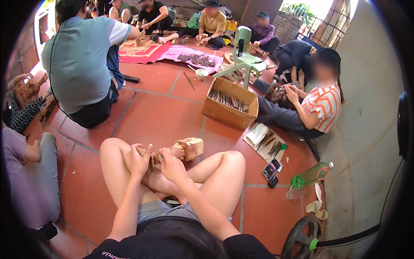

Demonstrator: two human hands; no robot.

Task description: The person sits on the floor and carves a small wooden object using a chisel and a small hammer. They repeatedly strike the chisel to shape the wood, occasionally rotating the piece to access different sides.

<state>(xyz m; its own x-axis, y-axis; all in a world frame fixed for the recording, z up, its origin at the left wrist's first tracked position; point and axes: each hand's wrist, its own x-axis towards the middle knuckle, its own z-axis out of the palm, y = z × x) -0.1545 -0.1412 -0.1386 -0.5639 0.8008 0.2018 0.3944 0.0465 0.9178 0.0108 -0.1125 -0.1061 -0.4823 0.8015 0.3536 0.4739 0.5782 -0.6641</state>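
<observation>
Seated cross-legged, I have a wood carving (177,151) above my lap, its square block end (192,149) pointing right and away from me. My left hand (141,159) is closed round its left end, thumb up. My right hand (172,166) is closed against the middle of the carving, close beside the left. Whether a small tool sits between the right fingers cannot be made out. The carved detail under the fingers is mostly hidden.
Ahead right stands a cardboard box (228,105) of carving tools, before a green plastic chair (246,56). A board with tools (267,141), a phone (271,169), a green bottle (317,173) and a fan (304,241) lie rightward. People sit around, one close left (30,172).
</observation>
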